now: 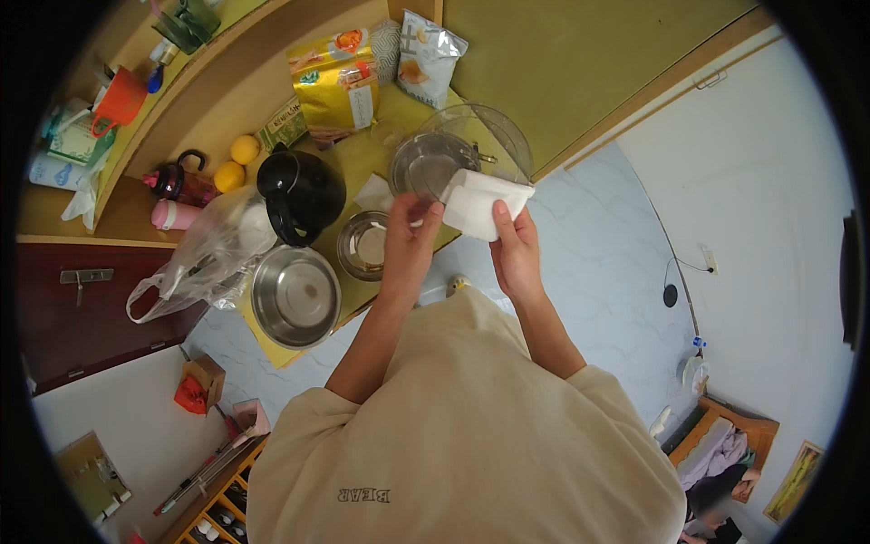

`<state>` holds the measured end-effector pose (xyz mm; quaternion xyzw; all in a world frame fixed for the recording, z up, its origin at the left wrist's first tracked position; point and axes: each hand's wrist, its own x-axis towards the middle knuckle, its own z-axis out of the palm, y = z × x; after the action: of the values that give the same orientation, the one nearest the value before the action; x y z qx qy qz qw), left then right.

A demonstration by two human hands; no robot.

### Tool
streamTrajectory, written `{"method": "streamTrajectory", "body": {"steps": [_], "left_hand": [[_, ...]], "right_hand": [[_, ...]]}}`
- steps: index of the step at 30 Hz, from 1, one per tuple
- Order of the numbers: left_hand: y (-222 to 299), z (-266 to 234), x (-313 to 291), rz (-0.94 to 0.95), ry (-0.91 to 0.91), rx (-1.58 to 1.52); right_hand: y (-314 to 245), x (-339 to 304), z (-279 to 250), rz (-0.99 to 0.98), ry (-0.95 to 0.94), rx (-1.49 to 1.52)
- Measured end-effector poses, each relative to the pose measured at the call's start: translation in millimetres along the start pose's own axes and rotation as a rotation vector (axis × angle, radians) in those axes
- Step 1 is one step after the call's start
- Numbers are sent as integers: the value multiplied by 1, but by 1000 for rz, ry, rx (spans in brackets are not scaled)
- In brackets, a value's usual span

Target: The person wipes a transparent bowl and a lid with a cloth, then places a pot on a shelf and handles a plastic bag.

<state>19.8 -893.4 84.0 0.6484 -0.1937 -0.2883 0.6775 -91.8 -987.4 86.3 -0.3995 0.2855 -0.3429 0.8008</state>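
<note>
A folded white tissue [485, 201] is gripped between the thumb and fingers of my right hand [517, 254], held over the table's front edge. Just left of the tissue, my left hand [410, 245] has its fingers curled into a pinch, slightly blurred. A small white bit shows by those fingers; I cannot make out what it is. Behind both hands stands a clear round container [509, 136] with a metal-looking inside, partly covered by the tissue. Close to my left wrist, a small steel bowl [364, 243] sits on the yellow tabletop.
Left on the table are a larger steel bowl [296, 295], a black kettle [308, 189], a clear plastic bag [204, 263] and yellow round fruits [231, 175]. Snack bags [331, 82] lean at the back. A shelf with an orange mug [122, 98] curves along the left.
</note>
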Motion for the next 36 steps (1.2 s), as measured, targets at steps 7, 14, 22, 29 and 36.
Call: {"method": "streamTrajectory", "body": {"steps": [7, 14, 22, 29, 36], "left_hand": [[8, -2, -11, -250, -80, -387], [14, -32, -11, -151, -203, -279], [29, -43, -10, -48, -314, -18], [32, -52, -3, -98, -371, -216], [47, -67, 11, -103, -580, -120]], "right_hand": [[5, -12, 3, 16, -121, -200], [-8, -16, -8, 71, -136, -182], [-27, -19, -10, 106, -125, -149], [-37, -16, -15, 129, -182, -228], [-47, -13, -14, 125, -157, -164]]}}
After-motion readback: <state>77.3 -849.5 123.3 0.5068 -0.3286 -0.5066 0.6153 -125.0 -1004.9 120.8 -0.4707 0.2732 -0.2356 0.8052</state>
